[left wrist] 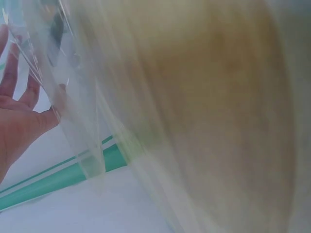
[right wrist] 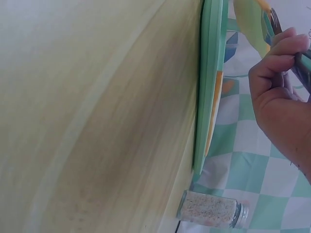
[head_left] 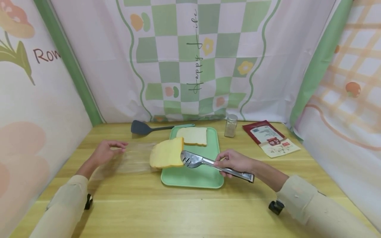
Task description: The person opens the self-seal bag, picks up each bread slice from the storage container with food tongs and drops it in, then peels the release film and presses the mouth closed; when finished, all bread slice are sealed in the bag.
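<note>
My right hand (head_left: 236,162) grips metal tongs (head_left: 208,162) over the right side of the green tray (head_left: 193,180). The slotted tips are at the right edge of a pale yellow bread slice (head_left: 166,153) with an orange crust, raised over the tray's left side. A clear plastic bag (head_left: 137,158) stretches left from that slice. My left hand (head_left: 108,153) holds the bag, thumb and fingers at its film (left wrist: 82,102) in the left wrist view. Another bread slice (head_left: 191,136), whiter, lies at the tray's far end.
A dark spatula (head_left: 141,128) with a pale green handle end lies behind the tray on the left. To the tray's right stands a glass seasoning jar (head_left: 231,125), also in the right wrist view. A red and cream food packet (head_left: 271,138) lies farther right on the wooden table (head_left: 143,211).
</note>
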`<state>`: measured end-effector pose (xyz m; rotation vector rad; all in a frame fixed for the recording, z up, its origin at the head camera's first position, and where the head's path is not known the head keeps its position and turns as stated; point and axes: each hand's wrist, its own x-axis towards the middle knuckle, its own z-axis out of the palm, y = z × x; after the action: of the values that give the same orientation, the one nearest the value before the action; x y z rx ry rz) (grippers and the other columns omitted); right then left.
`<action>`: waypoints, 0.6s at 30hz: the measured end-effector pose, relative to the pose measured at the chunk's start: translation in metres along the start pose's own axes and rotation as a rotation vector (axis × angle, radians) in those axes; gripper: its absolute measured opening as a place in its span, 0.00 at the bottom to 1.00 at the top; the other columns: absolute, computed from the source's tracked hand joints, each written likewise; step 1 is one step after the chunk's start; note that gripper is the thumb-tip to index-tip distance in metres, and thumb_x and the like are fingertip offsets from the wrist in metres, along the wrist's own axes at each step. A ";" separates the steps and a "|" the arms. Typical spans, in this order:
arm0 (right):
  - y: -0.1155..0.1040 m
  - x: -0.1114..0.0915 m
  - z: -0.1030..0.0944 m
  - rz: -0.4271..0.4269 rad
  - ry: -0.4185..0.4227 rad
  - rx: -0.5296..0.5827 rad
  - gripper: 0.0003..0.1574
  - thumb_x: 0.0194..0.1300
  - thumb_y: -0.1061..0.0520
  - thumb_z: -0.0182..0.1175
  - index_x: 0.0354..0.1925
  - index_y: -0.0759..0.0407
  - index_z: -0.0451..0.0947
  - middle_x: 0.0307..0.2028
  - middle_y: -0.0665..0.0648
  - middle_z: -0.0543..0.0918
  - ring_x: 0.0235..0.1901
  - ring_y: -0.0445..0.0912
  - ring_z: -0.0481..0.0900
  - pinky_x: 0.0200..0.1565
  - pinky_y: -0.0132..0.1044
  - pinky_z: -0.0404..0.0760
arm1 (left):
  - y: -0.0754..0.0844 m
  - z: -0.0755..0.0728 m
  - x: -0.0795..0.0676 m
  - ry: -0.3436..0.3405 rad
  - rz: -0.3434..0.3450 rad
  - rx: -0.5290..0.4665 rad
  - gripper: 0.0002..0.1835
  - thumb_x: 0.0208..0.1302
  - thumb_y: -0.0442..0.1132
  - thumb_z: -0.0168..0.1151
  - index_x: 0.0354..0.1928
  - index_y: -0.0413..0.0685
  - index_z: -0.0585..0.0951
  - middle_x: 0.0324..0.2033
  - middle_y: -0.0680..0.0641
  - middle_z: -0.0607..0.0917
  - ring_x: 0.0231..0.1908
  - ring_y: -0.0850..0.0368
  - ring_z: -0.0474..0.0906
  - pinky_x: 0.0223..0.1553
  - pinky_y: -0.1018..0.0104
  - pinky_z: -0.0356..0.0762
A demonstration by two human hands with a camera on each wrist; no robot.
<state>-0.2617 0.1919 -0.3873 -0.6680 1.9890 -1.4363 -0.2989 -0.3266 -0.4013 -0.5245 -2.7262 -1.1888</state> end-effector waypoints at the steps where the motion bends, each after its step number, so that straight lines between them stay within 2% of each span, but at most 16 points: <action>1: 0.000 0.000 0.000 0.000 -0.002 0.005 0.28 0.72 0.55 0.59 0.46 0.85 0.68 0.19 0.55 0.81 0.14 0.38 0.75 0.18 0.27 0.74 | 0.000 0.000 0.000 0.000 -0.001 -0.001 0.06 0.64 0.29 0.66 0.39 0.31 0.85 0.50 0.37 0.85 0.54 0.36 0.79 0.60 0.42 0.70; 4: 0.001 0.001 0.000 0.000 -0.002 0.017 0.27 0.72 0.56 0.59 0.46 0.84 0.69 0.19 0.55 0.81 0.14 0.38 0.75 0.18 0.27 0.74 | -0.001 0.000 0.000 0.000 -0.002 0.000 0.07 0.64 0.30 0.66 0.39 0.31 0.85 0.50 0.37 0.85 0.54 0.35 0.79 0.61 0.41 0.69; 9: 0.002 0.002 0.000 -0.017 -0.010 0.025 0.21 0.71 0.58 0.60 0.53 0.73 0.68 0.18 0.55 0.81 0.14 0.39 0.75 0.18 0.28 0.73 | -0.002 0.000 0.000 -0.008 0.000 0.007 0.08 0.64 0.32 0.67 0.39 0.32 0.85 0.50 0.37 0.85 0.54 0.35 0.78 0.61 0.39 0.67; 11: 0.003 0.002 0.001 -0.025 -0.011 0.026 0.22 0.71 0.59 0.60 0.56 0.70 0.66 0.18 0.56 0.81 0.13 0.40 0.75 0.17 0.29 0.74 | -0.002 0.000 0.001 -0.011 -0.001 0.003 0.08 0.64 0.33 0.67 0.38 0.33 0.86 0.50 0.37 0.85 0.55 0.35 0.78 0.61 0.39 0.67; 18: 0.003 0.001 0.000 -0.051 0.001 0.005 0.27 0.71 0.58 0.60 0.63 0.68 0.66 0.18 0.57 0.81 0.14 0.41 0.77 0.17 0.30 0.76 | -0.003 0.001 0.002 -0.007 -0.005 -0.019 0.06 0.64 0.31 0.66 0.37 0.32 0.85 0.50 0.36 0.85 0.54 0.35 0.78 0.61 0.40 0.67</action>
<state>-0.2627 0.1918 -0.3909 -0.7213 1.9815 -1.4710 -0.3016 -0.3268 -0.4034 -0.5257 -2.7260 -1.2169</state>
